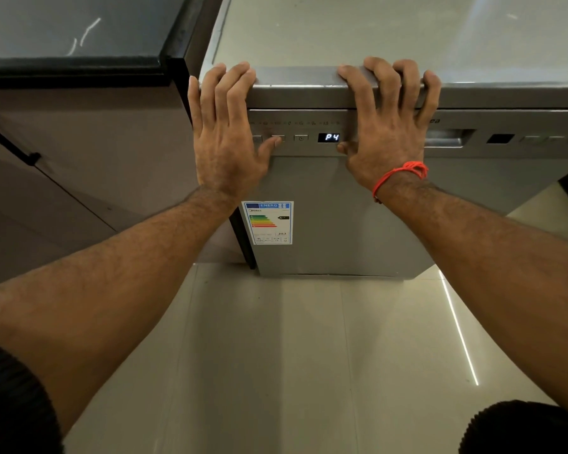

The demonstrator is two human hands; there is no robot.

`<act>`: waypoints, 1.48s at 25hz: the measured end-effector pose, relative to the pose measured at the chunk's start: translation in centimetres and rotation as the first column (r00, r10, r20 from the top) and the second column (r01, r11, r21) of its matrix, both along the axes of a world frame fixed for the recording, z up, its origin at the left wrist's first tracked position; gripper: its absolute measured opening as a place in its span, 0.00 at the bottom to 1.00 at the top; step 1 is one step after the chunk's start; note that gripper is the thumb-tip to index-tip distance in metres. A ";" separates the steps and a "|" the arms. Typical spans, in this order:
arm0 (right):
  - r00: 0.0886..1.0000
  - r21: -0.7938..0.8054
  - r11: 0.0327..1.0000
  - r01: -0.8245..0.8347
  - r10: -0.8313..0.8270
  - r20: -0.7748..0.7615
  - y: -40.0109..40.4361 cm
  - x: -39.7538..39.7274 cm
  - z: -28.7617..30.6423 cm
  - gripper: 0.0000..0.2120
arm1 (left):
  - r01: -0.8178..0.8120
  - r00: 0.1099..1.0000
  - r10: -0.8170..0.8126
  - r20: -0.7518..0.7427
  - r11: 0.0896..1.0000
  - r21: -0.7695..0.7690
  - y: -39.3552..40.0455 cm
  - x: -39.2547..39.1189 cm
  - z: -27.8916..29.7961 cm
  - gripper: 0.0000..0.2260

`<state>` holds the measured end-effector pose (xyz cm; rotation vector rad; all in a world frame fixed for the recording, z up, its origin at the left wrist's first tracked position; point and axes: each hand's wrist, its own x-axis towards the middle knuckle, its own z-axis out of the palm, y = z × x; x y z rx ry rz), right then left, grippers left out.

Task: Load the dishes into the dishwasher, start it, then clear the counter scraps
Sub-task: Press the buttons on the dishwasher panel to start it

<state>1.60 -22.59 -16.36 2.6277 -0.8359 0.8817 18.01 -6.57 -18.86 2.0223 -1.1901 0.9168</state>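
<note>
— Is the loading finished, then?

— I'd say so. The dishwasher [335,217] door is up and closed, standing at twelve o'clock from the person, and no dishes show anywhere outside it. What went in I can't see.

— And running?

— Not sure. The display [332,137] reads P4, so a programme is picked. The left hand [225,139] lies over the front top edge, fingers fairly straight, thumb tip touching a button [278,139] on the control panel. That grip is open, holding nothing.

— The other one?

— The right hand [387,132], with a red thread [400,175] round the wrist, is at about one o'clock, fingers hooked over the same edge, thumb just beside the display. It clamps the machine's top rim rather than pressing anything.

— So the start step is in hand?

— My guess, yes: either starting or still choosing. The door handle [446,140] sits untouched at two o'clock.

— And the scraps?

— Still to do, as far as I can judge. The dark counter [73,31] at ten o'clock shows only a smear or two; no scraps that I can make out.
</note>
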 end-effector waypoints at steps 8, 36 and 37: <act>1.000 0.001 1.000 0.004 -0.004 0.000 0.1 -0.1 0.1 0.49 | -0.005 1.000 0.005 -0.014 1.000 -0.003 0.0 -0.3 0.1 0.37; 0.980 0.464 0.869 0.172 -0.200 0.010 -7.5 -20.3 -4.9 0.43 | 0.119 0.981 -0.168 0.096 0.915 0.385 -7.3 -12.5 2.2 0.44; 0.973 0.506 0.833 0.223 -0.223 -0.062 -8.2 -21.6 -5.4 0.44 | 0.135 0.975 -0.192 0.108 0.909 0.394 -9.4 -14.2 2.5 0.44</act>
